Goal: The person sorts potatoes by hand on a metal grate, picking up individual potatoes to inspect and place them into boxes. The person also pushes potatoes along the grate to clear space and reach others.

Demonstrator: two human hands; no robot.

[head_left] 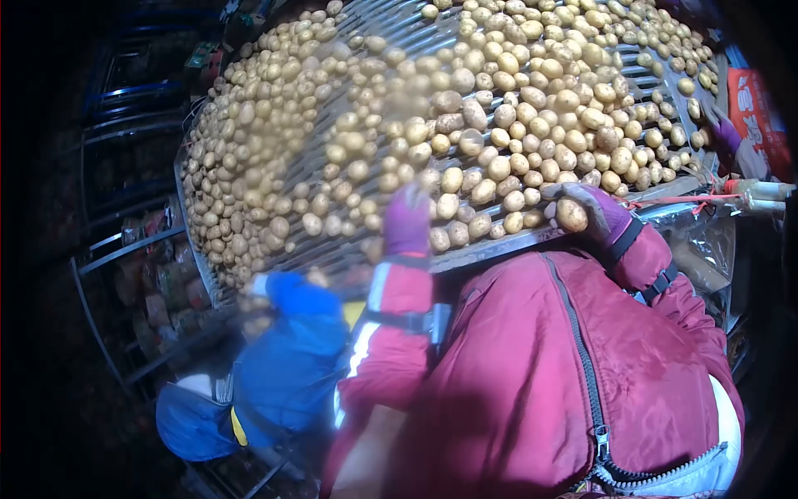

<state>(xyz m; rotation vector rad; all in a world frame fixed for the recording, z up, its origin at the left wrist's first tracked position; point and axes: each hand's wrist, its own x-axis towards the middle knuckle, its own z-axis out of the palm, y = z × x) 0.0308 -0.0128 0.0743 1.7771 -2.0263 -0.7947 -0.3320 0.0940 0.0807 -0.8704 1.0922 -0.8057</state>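
Observation:
Many potatoes point(499, 168) lie across a sorting table of metal bars point(399, 33). My right hand point(597, 208), in a purple and grey glove, is closed around a potato point(570, 214) at the table's near edge. Over the potatoes left of it reaches my left hand point(407, 218), in a similar glove. Its fingers are smeared and partly hidden, so I cannot make out whether they hold anything.
At the left, a person in blue point(287, 366) reaches toward the table. Another person's purple-gloved hand point(726, 131) is at the far right, beside a red bag point(756, 116). A metal rim point(490, 248) borders the near side; a red cord point(682, 200) lies at the right.

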